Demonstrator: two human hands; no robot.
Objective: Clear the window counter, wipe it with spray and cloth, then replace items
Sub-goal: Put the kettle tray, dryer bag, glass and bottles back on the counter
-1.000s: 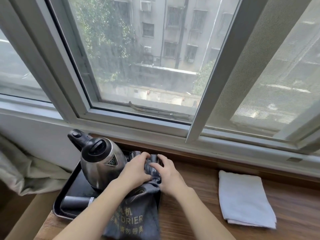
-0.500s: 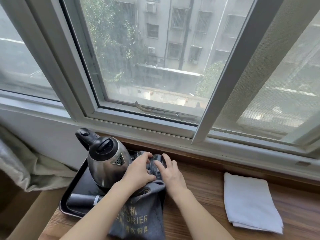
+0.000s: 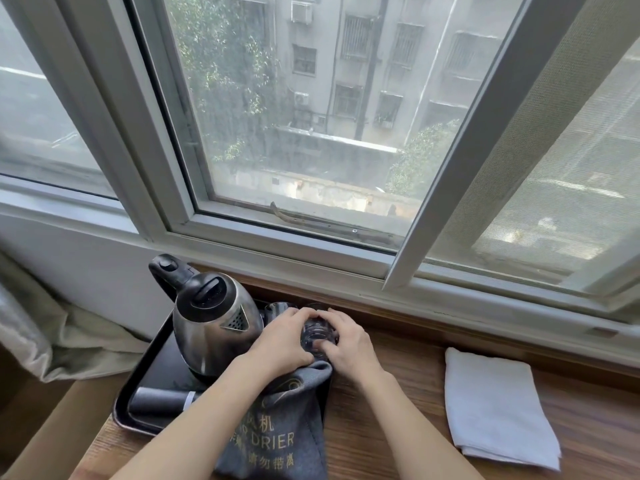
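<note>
Wooden and brown, the counter (image 3: 398, 427) runs below the window frame (image 3: 311, 265). At its left end sits a black tray (image 3: 152, 358), carrying a steel kettle (image 3: 214, 327) with a black lid and handle. A dark rolled item with a white band (image 3: 159, 403) lies along the tray's near edge. Just right of the kettle stand two clear glasses: the far-left glass (image 3: 277, 310) sits free, while the near-right glass (image 3: 317, 336) is gripped from both sides. The left hand (image 3: 280, 344) curls its fingers (image 3: 294, 318) over the glass's left rim, its thumb low on the near side. The right hand (image 3: 349, 344) wraps the right side, fingers bent round the wall. Whether the glass is lifted or resting on the tray cannot be told. A grey drawstring bag (image 3: 277, 434), printed with "DRIER" in gold, lies over the tray's near-right corner and spills onto the counter beneath both wrists. Well apart on the right, a folded white cloth (image 3: 498, 410) lies flat on the wood. A pale curtain (image 3: 52, 334) bunches at the far left.
</note>
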